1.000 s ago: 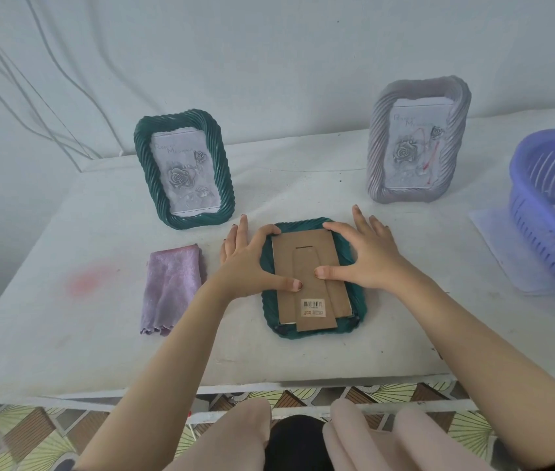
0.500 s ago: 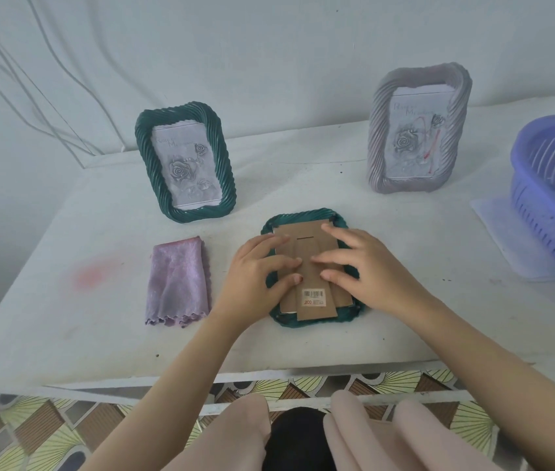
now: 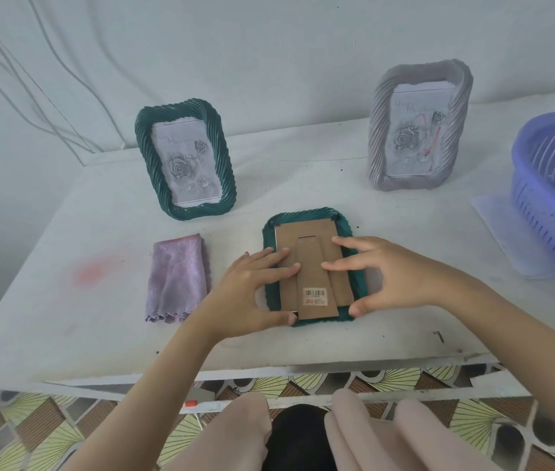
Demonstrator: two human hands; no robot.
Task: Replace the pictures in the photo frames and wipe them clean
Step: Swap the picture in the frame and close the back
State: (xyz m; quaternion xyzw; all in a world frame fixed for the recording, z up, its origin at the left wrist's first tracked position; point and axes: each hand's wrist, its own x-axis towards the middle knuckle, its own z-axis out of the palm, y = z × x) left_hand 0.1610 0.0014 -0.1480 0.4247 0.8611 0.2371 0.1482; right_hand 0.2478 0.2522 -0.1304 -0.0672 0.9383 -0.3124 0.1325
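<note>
Where the white tabletop [image 3: 65, 317] runs off to the right, a purple basket [image 3: 547, 205] sits on a sheet of paper [image 3: 497, 229] and holds something pale, only partly seen. A grey frame [image 3: 379, 130] and a green frame [image 3: 184, 164] stand upright near the wall, well apart. A second green frame [image 3: 303, 214] lies face down, cardboard back [image 3: 313, 277] up, its long side running away from the person. The left hand [image 3: 252, 294] and right hand [image 3: 395, 277] press fairly straight fingers on that back, thumbs at the near corners. A folded purple cloth [image 3: 177, 277] lies just left.
</note>
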